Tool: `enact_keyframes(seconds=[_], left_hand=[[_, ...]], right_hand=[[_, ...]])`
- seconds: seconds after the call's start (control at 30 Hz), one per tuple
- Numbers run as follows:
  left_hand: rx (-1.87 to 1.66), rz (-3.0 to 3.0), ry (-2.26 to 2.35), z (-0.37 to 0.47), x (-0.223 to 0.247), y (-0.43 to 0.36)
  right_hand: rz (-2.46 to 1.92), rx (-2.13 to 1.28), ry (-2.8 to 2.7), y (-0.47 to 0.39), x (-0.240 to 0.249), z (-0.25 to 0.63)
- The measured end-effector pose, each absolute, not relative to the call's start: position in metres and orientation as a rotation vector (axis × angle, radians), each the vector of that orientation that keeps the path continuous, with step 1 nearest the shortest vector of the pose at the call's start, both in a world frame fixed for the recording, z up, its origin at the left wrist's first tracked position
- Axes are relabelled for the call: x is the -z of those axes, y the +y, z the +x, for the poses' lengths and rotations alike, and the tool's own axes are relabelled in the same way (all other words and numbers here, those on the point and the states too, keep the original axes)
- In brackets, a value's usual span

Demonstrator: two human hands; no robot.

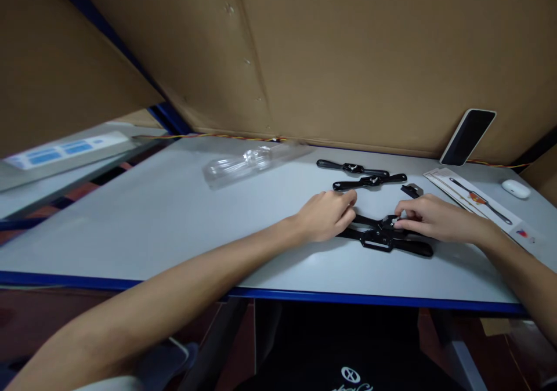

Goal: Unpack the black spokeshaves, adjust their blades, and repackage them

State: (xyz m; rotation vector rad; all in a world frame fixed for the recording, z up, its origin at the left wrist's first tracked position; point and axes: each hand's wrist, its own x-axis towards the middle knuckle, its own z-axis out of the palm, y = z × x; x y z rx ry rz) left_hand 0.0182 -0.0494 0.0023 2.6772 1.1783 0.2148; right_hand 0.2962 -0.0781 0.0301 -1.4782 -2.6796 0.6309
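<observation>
Two black spokeshaves lie close together in front of me, toward the right half of the table. My left hand [327, 214] is closed on the left handle of the farther spokeshave [369, 221]. At that tool's middle, the fingers of my right hand [424, 218] are pinched together by a small silvery part; what they grip is too small to make out. Nearer to me lies the second spokeshave [411, 247], its body showing a slot. A small black piece with a metal part [411, 191] rests just beyond my right hand.
Farther back are another spokeshave [333, 165] and one more [394, 178]. A clear plastic package [235, 170] lies left of them. On the right are a printed card [487, 202], a leaning phone [469, 137] and a white case [516, 189]. Cardboard walls [348, 60] rise behind.
</observation>
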Motion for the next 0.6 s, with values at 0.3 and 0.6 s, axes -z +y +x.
enact_keyframes(seconds=[0.3, 0.6], left_hand=[[-0.413, 2.774, 0.998, 0.014, 0.01, -0.041], [-0.356, 2.792, 0.947, 0.014, 0.009, -0.039]], right_hand=[[-1.171, -0.34, -2.45, -0.078, 0.007, 0.266], [-1.036, -0.287, -2.355, -0.077, 0.013, 0.264]])
